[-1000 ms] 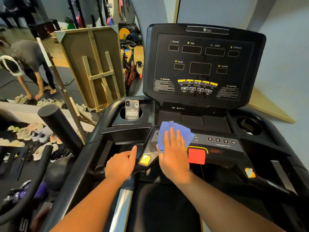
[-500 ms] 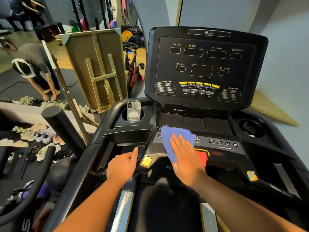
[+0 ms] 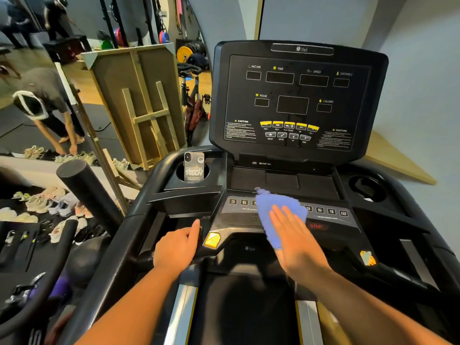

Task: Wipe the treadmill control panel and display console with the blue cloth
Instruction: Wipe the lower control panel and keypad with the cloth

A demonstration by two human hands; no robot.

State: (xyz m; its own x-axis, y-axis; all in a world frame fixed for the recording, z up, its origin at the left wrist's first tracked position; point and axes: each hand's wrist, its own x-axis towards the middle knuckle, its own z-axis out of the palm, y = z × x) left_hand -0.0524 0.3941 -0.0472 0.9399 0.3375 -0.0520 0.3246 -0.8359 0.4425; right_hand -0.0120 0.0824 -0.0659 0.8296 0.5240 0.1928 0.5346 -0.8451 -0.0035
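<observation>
The right hand point(image 3: 296, 241) is lying flat, fingers stretched out, and is pressing the blue cloth point(image 3: 273, 212) on the control panel point(image 3: 331, 215) of the treadmill, between the two rows of number buttons. The left hand point(image 3: 178, 247) is closed around the black handlebar point(image 3: 139, 235). The display console point(image 3: 296, 100) is standing dark behind. A phone point(image 3: 194, 167) is sitting upright in the left cup holder point(image 3: 181, 174).

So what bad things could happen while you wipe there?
The right hand presses the blue cloth flat over the control panel, so a speed key might get pushed. A wider sweep could perhaps bump the phone standing in the cup holder.
</observation>
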